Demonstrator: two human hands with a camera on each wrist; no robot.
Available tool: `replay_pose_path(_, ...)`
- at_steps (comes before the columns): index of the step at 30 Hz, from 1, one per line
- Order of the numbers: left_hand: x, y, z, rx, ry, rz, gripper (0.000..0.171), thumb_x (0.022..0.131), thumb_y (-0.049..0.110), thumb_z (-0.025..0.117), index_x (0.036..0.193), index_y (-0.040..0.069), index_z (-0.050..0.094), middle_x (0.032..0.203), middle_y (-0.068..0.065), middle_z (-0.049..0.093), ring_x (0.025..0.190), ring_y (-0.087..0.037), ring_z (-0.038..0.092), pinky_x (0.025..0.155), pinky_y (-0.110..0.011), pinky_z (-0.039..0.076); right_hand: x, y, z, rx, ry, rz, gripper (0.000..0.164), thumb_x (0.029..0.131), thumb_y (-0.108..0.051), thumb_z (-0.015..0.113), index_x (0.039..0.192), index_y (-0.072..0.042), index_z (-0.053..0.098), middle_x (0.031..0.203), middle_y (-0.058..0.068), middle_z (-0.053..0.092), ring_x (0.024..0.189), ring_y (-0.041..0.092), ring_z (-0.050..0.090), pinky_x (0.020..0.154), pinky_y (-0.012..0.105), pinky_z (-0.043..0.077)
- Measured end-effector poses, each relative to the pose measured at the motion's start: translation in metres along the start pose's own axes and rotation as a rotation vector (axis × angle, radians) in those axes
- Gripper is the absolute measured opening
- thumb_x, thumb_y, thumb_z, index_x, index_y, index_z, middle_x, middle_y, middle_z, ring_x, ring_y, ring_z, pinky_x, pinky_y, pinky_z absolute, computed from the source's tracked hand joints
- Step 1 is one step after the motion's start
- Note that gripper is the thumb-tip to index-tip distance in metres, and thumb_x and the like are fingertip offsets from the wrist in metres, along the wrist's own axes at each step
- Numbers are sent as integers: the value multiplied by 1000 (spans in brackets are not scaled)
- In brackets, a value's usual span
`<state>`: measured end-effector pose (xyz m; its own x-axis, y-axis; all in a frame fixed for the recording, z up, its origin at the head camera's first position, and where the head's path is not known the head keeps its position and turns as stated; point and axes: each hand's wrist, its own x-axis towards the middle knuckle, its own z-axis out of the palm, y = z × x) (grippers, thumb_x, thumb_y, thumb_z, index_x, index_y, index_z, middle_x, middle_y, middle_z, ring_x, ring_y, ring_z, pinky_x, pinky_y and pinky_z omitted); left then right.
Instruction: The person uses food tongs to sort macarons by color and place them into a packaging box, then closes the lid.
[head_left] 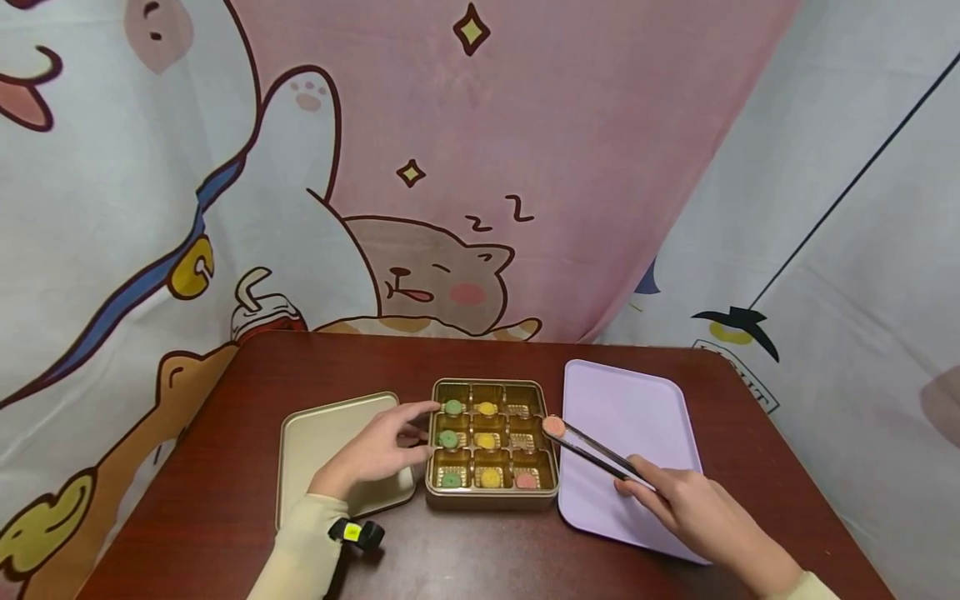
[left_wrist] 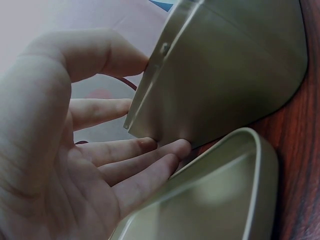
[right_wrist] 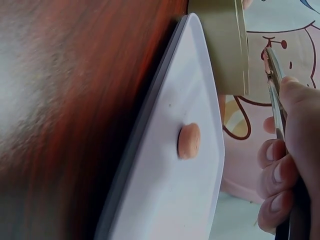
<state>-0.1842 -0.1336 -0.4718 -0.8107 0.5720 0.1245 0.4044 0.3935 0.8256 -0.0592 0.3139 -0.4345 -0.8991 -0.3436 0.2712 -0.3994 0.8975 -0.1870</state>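
A gold tin (head_left: 491, 502) with a compartmented insert stands mid-table. Green cookies (head_left: 453, 407) fill its left column, yellow cookies (head_left: 487, 441) the middle one, and a pink cookie (head_left: 527, 481) lies in the front right compartment. Against the tin's left wall, my left hand (head_left: 378, 446) rests its fingertips, the fingers fairly straight. My right hand (head_left: 686, 504) grips black-handled metal tongs (head_left: 596, 454), whose tips pinch another round pink cookie (head_left: 553, 427) over the tin's right rim. In the right wrist view, one more pink cookie (right_wrist: 189, 141) lies on the lilac tray (right_wrist: 165, 200).
The tin's lid (head_left: 330, 425) lies left of it, partly under my left hand and forearm. The lilac tray (head_left: 622, 400) lies close along the tin's right side. A patterned cloth (head_left: 585, 167) hangs behind the dark red wooden table (head_left: 247, 375).
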Motion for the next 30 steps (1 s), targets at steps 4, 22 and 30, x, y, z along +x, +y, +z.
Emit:
replay_pose_path(4, 0, 0, 0, -3, -3, -1, 67, 93, 8, 74, 154, 1, 48, 143, -20, 59, 114, -32, 70, 101, -41, 60, 7, -1, 5, -20, 47, -55, 19, 95, -31, 79, 110, -29, 68, 75, -27, 53, 65, -7, 44, 51, 16, 37)
replay_pose_path(22, 0, -3, -1, -2, 4, 16, 67, 92, 8, 74, 154, 2, 48, 144, -20, 59, 113, -33, 70, 100, -44, 61, 26, -11, 14, 10, 78, -166, 19, 96, -26, 78, 112, -20, 70, 67, -28, 43, 58, -10, 38, 48, 9, 31)
replay_pose_path(30, 0, -2, -1, 14, -6, 5, 68, 93, 10, 74, 155, 3, 47, 146, -19, 58, 114, -32, 70, 101, -44, 60, 24, -10, 11, 27, 55, -121, 24, 98, -28, 76, 117, -16, 70, 71, -28, 49, 61, -9, 42, 51, 13, 37)
